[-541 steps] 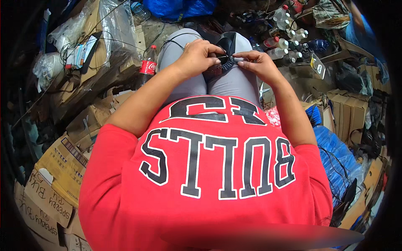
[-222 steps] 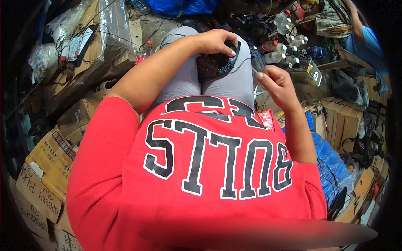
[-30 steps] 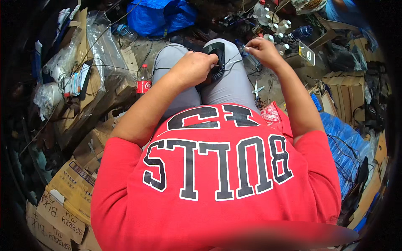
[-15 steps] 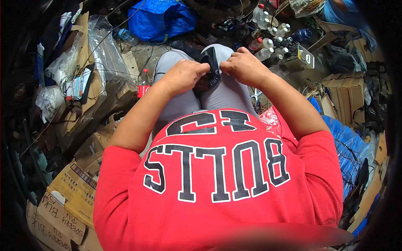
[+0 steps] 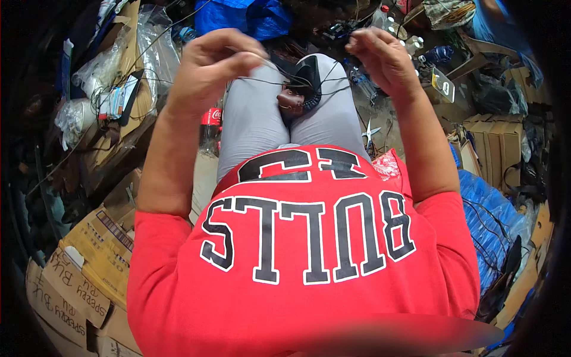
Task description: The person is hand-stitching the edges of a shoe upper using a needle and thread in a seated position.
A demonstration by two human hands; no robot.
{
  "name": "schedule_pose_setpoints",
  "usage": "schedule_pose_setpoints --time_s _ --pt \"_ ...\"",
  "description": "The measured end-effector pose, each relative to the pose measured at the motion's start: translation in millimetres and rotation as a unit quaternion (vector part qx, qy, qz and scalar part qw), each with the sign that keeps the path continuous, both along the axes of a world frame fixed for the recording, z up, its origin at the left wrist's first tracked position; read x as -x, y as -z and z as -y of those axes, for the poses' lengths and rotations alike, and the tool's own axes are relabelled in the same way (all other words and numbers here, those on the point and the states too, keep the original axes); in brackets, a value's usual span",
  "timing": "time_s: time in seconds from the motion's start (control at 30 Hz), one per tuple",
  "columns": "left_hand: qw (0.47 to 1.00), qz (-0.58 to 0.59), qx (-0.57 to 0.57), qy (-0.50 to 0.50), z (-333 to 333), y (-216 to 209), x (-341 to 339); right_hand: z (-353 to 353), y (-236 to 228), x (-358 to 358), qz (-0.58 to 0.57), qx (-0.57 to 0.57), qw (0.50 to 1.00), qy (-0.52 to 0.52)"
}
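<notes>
Between my knees is clamped what looks like a shoe, with a glossy dark brown upper (image 5: 291, 100) and a black sole (image 5: 308, 72) with a ribbed edge. Loose black thread (image 5: 270, 79) runs from it toward both sides in loops. My left hand (image 5: 217, 68), slightly blurred, is raised left of the shoe with thumb and fingers pinched on the thread. On the other side my right hand (image 5: 383, 59) is lifted too, its fingertips pressed together on the thread's other end. Neither hand touches the shoe.
Scissors (image 5: 370, 132) lie right of my thigh, and a red-labelled bottle (image 5: 212, 116) stands left of it. Several bottles (image 5: 412, 44) and a blue bag (image 5: 244, 18) are ahead. Cardboard (image 5: 89, 268) lies at left, boxes (image 5: 493, 143) and blue plastic (image 5: 485, 208) at right.
Both hands have left the shoe and moved up and apart, the left one leftward and the right one rightward. Thread now shows stretched between them and the shoe.
</notes>
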State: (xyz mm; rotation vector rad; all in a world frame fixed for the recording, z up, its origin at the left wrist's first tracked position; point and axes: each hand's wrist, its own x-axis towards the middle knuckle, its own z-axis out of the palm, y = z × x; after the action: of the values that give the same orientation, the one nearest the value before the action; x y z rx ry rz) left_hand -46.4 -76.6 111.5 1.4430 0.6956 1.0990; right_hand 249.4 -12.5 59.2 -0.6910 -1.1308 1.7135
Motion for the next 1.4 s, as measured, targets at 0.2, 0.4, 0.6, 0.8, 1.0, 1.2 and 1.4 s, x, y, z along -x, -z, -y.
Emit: schedule_pose_setpoints --time_s 0.2,0.4,0.6,0.8,1.0,1.2,1.4 --pt "0.984 0.070 0.079 0.143 32.6 3.2 -28.2 36.1 -17.2 15.6 0.016 -0.032 0.967 -0.253" --pt "0.799 -0.570 -0.171 -0.084 51.9 2.8 76.1 38.6 45.2 -122.0 0.613 -0.142 0.774 -0.073" --pt "0.452 -0.677 -0.151 -0.561 135.1 -108.2 239.8 64.7 45.6 -422.2 0.892 0.095 0.418 0.145" --pt "0.766 -0.496 -0.034 -0.408 76.9 21.7 153.8 34.7 86.3 -274.2 0.775 0.014 0.629 0.056" --pt "0.882 -0.436 -0.117 -0.137 40.6 91.2 -18.1 60.4 67.6 -35.1 0.489 -0.200 0.849 0.006" --pt "0.901 -0.400 0.068 -0.153 32.3 86.5 4.8 62.2 75.7 -19.7 0.428 -0.095 0.898 -0.043" --pt "0.847 -0.267 0.099 -0.448 65.2 47.4 201.1 33.5 107.1 -126.0 0.536 -0.081 0.838 0.059"
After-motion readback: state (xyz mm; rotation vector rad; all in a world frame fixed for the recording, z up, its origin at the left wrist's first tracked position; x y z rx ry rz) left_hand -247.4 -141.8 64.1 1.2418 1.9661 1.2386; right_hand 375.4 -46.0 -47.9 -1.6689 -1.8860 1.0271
